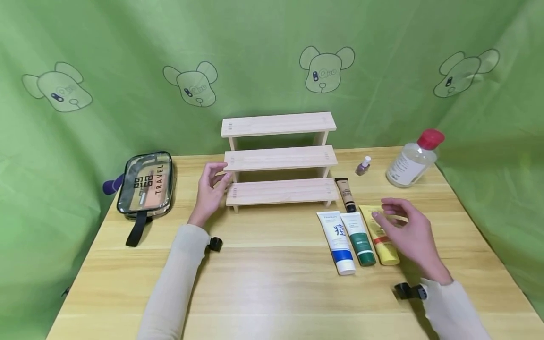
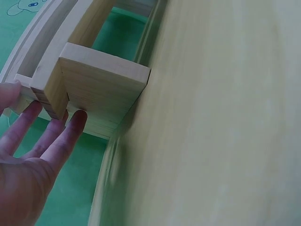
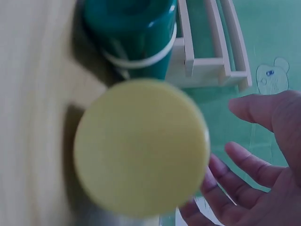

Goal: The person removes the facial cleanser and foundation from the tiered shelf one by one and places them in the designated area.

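Observation:
My left hand (image 1: 211,191) is at the left end of a three-tier wooden stand (image 1: 280,158). In the left wrist view its fingertips (image 2: 77,117) meet the end of a wooden tier, fingers loosely extended. My right hand (image 1: 408,231) hovers over the right side of a yellow tube (image 1: 387,250), thumb and fingers spread with nothing between them. Beside that tube lie a green-and-white tube (image 1: 360,241) and a white tube with a blue band (image 1: 335,241). The yellow cap (image 3: 141,148) fills the middle of the right wrist view.
A small beige tube with a black cap (image 1: 346,194) lies by the stand's right end. Behind it are a purple nail polish bottle (image 1: 363,166) and a clear bottle with a red cap (image 1: 410,165). A clear travel pouch (image 1: 146,184) lies at the left; green cloth (image 1: 272,56) hangs behind.

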Tool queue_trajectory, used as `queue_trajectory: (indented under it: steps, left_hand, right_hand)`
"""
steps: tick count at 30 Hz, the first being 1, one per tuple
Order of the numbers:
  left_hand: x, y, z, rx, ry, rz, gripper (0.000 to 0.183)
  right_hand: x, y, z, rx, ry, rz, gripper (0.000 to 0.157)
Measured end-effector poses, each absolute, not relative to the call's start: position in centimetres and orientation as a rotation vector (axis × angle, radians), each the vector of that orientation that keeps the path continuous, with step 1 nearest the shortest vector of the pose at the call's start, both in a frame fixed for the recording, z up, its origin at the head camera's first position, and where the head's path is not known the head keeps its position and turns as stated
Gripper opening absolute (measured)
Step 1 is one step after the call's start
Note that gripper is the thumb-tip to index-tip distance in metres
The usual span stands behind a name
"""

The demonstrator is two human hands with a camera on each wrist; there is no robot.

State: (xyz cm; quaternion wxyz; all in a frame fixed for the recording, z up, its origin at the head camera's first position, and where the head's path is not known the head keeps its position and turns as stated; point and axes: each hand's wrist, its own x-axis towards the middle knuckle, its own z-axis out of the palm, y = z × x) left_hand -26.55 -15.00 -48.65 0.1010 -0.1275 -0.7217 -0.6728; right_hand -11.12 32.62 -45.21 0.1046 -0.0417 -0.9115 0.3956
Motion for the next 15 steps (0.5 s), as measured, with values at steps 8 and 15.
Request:
queue_trajectory:
  steps: [8,15]
  left_hand:
    - [-25.6,-16.0,-47.7,-0.324,-2.174,-1.971,0.03]
    - [-25.6,-14.6,-45.0,-0.348,-2.306,-1.787,0.037]
  right_hand:
    - [-12.8,30.0,-44.2,0.037,-2.761,1.242,0.058]
    - [-14.4,27.7,-42.8,0.222,-2.694,1.247,0.054]
